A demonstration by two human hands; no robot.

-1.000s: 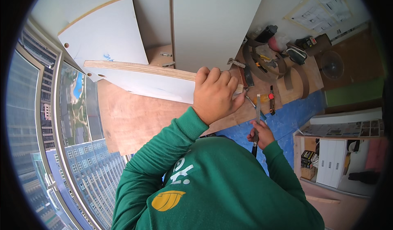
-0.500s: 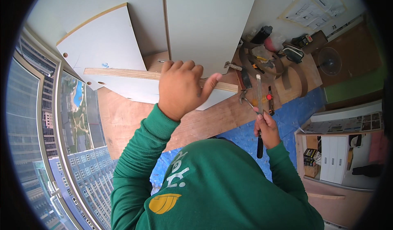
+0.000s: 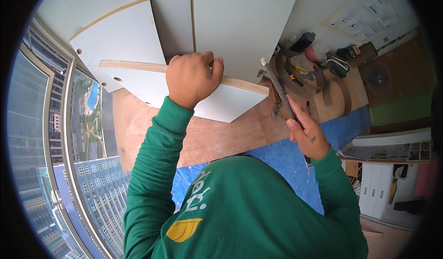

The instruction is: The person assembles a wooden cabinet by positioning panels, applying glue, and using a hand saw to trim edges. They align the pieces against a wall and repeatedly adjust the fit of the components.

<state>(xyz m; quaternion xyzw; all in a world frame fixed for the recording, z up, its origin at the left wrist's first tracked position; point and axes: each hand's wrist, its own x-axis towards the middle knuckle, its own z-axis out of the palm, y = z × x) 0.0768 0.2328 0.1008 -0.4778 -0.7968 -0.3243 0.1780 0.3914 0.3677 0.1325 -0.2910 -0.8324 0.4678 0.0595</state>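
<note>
Beside tall glass windows over a blue-covered floor (image 3: 281, 162), we close our right hand (image 3: 308, 136) around a slim metal-headed hammer (image 3: 276, 86) angled up-left toward the white plywood-edged panel (image 3: 138, 72), whose long edge runs left-right under our gripping left hand (image 3: 194, 77).

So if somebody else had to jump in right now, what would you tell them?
Left hand: gripping the top edge of the white board, pressing it against the upright white panels.
Right hand: grip closed on a hammer, head raised near the board's right end.
Other tools lie on the wooden floor sheet to the right.
Done: board stands on edge, steadied.
Left: I see no nail or fixing, so probably the joining itself.
</note>
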